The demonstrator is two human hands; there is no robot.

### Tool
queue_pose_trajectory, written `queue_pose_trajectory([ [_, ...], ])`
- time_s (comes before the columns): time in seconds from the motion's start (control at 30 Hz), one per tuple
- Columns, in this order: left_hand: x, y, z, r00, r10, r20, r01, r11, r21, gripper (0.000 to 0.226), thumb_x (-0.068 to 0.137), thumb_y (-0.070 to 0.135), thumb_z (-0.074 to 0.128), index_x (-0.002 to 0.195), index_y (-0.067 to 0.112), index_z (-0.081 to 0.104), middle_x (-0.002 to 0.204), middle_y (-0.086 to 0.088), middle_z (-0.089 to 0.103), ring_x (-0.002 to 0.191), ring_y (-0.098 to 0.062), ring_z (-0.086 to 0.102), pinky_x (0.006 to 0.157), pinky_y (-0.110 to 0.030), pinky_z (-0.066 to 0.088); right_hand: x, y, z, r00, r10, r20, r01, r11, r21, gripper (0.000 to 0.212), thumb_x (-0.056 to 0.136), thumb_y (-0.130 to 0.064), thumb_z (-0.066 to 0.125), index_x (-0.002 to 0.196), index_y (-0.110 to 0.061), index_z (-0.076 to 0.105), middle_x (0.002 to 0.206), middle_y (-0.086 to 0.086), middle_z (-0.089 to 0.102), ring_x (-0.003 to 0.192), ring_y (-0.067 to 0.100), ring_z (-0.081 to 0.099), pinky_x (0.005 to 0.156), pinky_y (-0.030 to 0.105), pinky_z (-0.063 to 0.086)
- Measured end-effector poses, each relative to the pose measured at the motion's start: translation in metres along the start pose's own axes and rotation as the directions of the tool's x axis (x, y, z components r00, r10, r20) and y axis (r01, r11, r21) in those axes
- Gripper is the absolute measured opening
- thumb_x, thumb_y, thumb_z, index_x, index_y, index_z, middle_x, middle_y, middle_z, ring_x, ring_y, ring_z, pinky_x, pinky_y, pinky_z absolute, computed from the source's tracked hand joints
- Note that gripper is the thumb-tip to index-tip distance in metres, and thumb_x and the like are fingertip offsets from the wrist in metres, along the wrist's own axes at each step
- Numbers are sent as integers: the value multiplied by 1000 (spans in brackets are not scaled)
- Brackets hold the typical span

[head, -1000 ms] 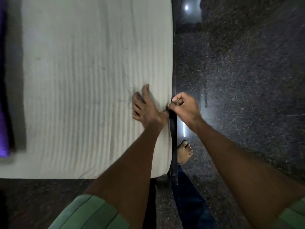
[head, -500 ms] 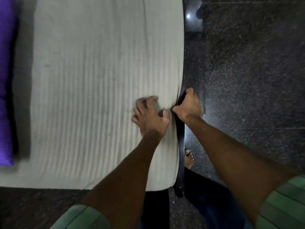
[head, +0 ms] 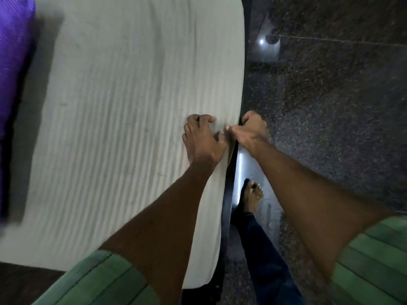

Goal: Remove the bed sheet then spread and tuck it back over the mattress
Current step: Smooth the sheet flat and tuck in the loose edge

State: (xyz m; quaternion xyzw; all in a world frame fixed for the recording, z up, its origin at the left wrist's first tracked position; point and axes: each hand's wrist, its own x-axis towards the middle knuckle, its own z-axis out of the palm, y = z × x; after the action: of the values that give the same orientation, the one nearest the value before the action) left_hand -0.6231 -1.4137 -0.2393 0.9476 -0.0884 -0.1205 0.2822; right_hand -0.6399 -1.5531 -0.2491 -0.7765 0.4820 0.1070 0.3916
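Fingers of left hand curled, bunching bed sheet mid-frame; right hand fisted on sheet edge beside dark bed frame.

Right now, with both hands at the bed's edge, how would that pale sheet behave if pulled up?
Probably floppy: the sheet bunches under the left hand's curled fingers. Likely light, since it lies in fine ripples across the mattress. It may cling somewhat where the right hand works it at the edge beside the dark bed frame.
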Motion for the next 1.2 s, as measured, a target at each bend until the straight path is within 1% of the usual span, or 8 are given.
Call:
queue_pose_trajectory([
  [0.13,11,15,8,996,-84,-40,85,996,34,44,79,32,72,118,25,53,126,-1,42,119,-24,45,98,-38,41,10,12,-5,997,-76,23,78,993,-86,28,71,-39,73,88,-19,62,84,2,70,86,28,68,72,31,54],
  [0.3,23,37,19,972,-219,-87,225,971,76,51,73,32,77,115,26,50,125,-2,42,118,-27,44,96,-41,42,21,-8,-9,986,-101,132,118,985,-125,79,70,-41,81,135,-22,40,120,13,64,108,37,63,79,36,46],
  [0.57,37,44,23,936,-344,-71,346,938,6,35,79,21,66,112,24,55,127,-5,41,120,-29,42,98,-44,40,56,-42,-13,967,-34,254,137,907,-398,87,71,-45,82,138,-11,39,137,16,57,127,40,56,101,46,47],
  [0.7,41,51,16,920,-392,-17,392,920,-3,35,80,23,67,113,23,55,128,-6,41,121,-31,42,99,-48,42,73,-34,-20,833,122,539,125,908,-399,113,60,-58,82,148,-13,28,129,11,59,105,33,68,74,46,64],
  [0.77,38,51,14,922,-386,3,386,922,-1,36,81,22,66,115,22,55,128,-6,41,121,-31,42,101,-46,41,85,-19,-19,767,167,620,113,915,-387,83,66,-54,78,135,-17,50,120,8,65,95,28,71,71,46,65],
  [0.93,47,67,2,945,-327,-1,327,945,1,42,83,20,63,123,20,55,131,-7,44,125,-30,42,102,-42,36,74,-53,-39,957,-70,281,121,979,-166,67,74,-38,75,133,-15,53,126,10,64,114,29,63,95,37,55],
  [1.1,68,72,5,988,-153,-6,153,987,52,45,83,15,60,127,19,53,131,-7,46,121,-29,45,100,-41,40,103,-79,-52,994,-89,67,99,980,-171,81,80,-40,73,148,-14,37,135,19,58,126,41,57,100,45,50],
  [1.2,97,63,10,998,-41,-43,45,994,100,45,81,11,59,125,20,54,127,-6,49,113,-27,49,95,-40,44,145,-108,-53,990,-105,91,120,977,-175,99,71,-44,79,152,-19,28,136,19,58,125,40,58,101,44,49],
])
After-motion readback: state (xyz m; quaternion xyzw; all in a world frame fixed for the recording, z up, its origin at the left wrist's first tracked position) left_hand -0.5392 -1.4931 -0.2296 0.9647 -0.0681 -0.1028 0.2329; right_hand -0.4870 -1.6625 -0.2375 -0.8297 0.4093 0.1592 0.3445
